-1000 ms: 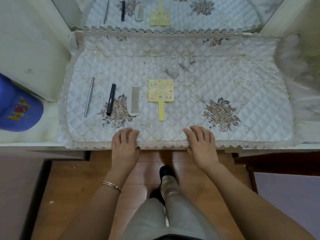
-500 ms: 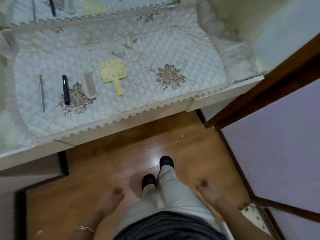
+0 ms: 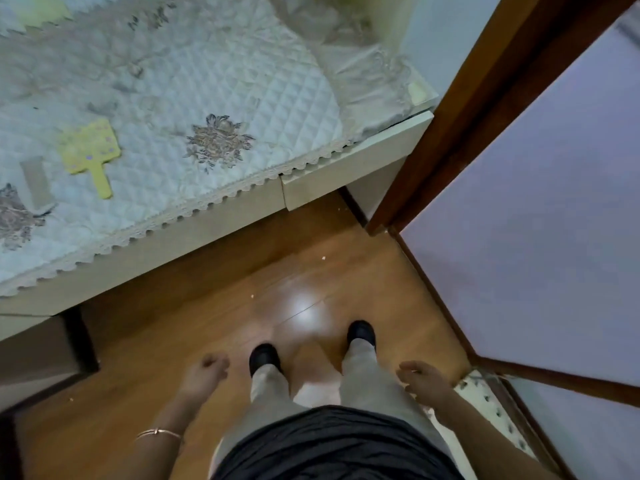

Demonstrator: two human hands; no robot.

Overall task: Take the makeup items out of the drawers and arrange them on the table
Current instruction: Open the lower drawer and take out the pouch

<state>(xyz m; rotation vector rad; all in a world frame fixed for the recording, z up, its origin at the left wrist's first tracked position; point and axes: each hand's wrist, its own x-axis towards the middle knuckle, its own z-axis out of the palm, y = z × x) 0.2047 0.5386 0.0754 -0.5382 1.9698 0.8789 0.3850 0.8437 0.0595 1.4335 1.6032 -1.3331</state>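
Note:
A yellow hand mirror (image 3: pixel 90 151) lies on the white quilted table cover (image 3: pixel 242 98) at the upper left, with a pale comb (image 3: pixel 35 182) just left of it. The picture is blurred there. My left hand (image 3: pixel 205 374) hangs low beside my left leg, fingers loosely curled, holding nothing. My right hand (image 3: pixel 420 379) hangs beside my right leg, fingers loosely spread, also holding nothing. Both hands are well away from the table, over the wooden floor.
The white table front (image 3: pixel 322 178) runs diagonally across the upper left. A brown wooden door frame (image 3: pixel 460 133) and a pale purple panel (image 3: pixel 536 220) fill the right. My legs and dark shoes (image 3: pixel 265 356) stand on the glossy wooden floor (image 3: pixel 207 306).
My hands left the table's front edge and dropped to my sides. The view swung right and away from the table, so the silver stick and black tube are out of frame.

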